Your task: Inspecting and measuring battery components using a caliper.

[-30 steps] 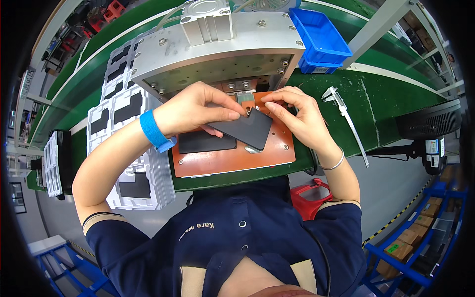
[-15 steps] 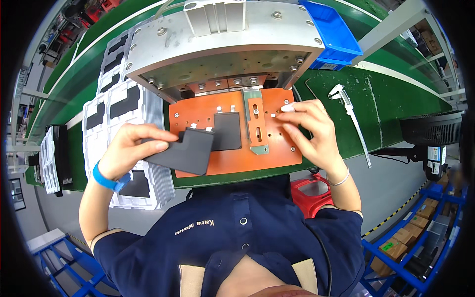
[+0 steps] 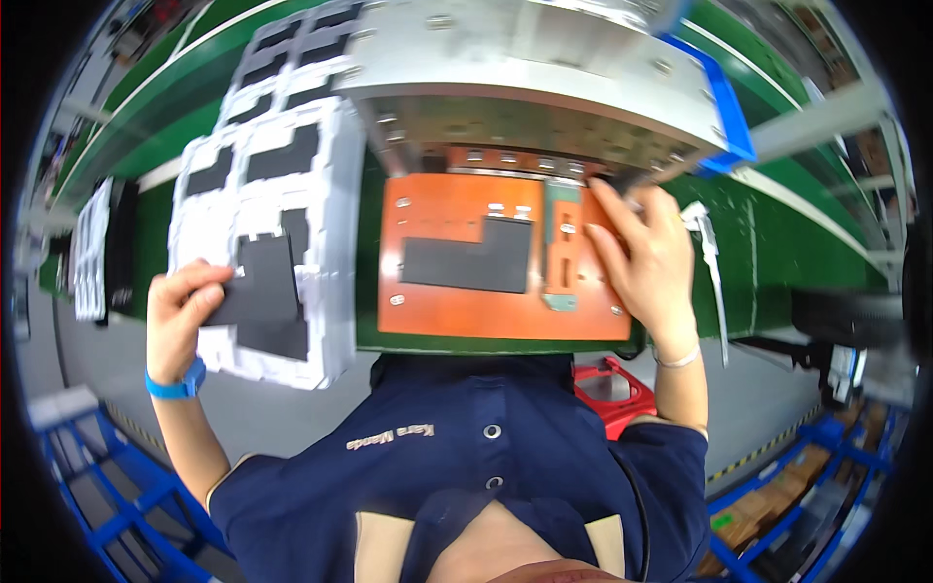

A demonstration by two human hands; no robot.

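Note:
My left hand (image 3: 183,316) grips a flat black panel (image 3: 260,284) by its left edge and holds it over a stack of white foam trays (image 3: 262,214) at the left. An orange fixture plate (image 3: 486,257) lies on the green bench in front of me, with another black L-shaped panel (image 3: 476,257) seated on it and a green strip (image 3: 561,248) to its right. My right hand (image 3: 641,257) rests flat on the plate's right edge, fingers spread, holding nothing.
A grey metal machine housing (image 3: 544,87) overhangs the far side of the plate. A blue bin (image 3: 729,107) sits at the right rear. A caliper (image 3: 708,262) lies right of my hand. A red object (image 3: 612,389) stands below the bench; blue racks line the floor.
My left hand has carried the black panel away from the orange plate leftward to the white foam trays. My right hand stayed on the plate's right side. The view tilted closer.

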